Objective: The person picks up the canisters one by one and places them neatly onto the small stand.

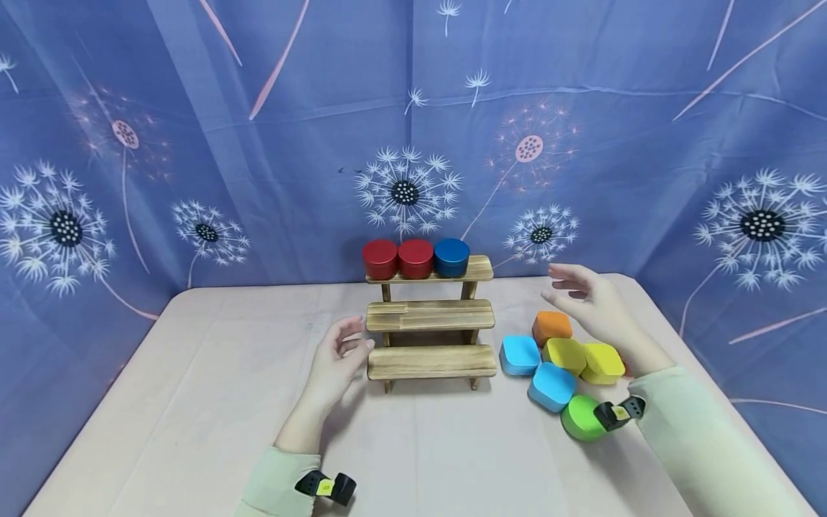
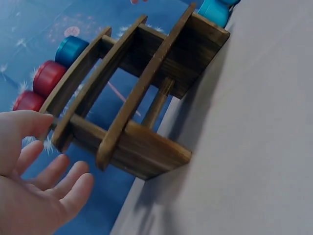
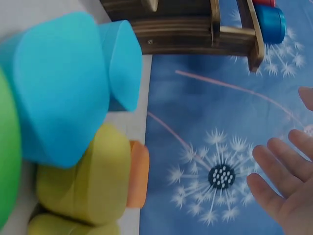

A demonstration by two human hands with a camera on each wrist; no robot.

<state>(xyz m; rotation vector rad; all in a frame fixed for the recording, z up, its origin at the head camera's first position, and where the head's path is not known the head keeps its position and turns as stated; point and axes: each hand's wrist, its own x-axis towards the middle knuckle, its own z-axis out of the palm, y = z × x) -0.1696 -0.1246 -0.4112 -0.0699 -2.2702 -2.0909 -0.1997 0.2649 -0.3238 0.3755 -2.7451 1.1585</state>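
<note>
A three-step wooden stand (image 1: 431,361) is at the middle of the table. On its top step, two red round tins (image 1: 380,259) and a blue round tin (image 1: 451,258) sit in a row; the two lower steps are bare. My left hand (image 1: 334,366) is held by the stand's left side, fingers loosely bent around nothing; the left wrist view shows its palm and spread fingers (image 2: 73,191). Over the coloured boxes at the right hovers my right hand (image 1: 591,301), holding nothing, its fingers (image 3: 279,166) relaxed.
Right of the stand are an orange box (image 1: 552,328), two light blue boxes (image 1: 552,387), two yellow boxes (image 1: 603,363) and a green round box (image 1: 583,418). Something red is partly hidden by my right wrist. A blue dandelion-print cloth (image 1: 291,179) hangs behind the table.
</note>
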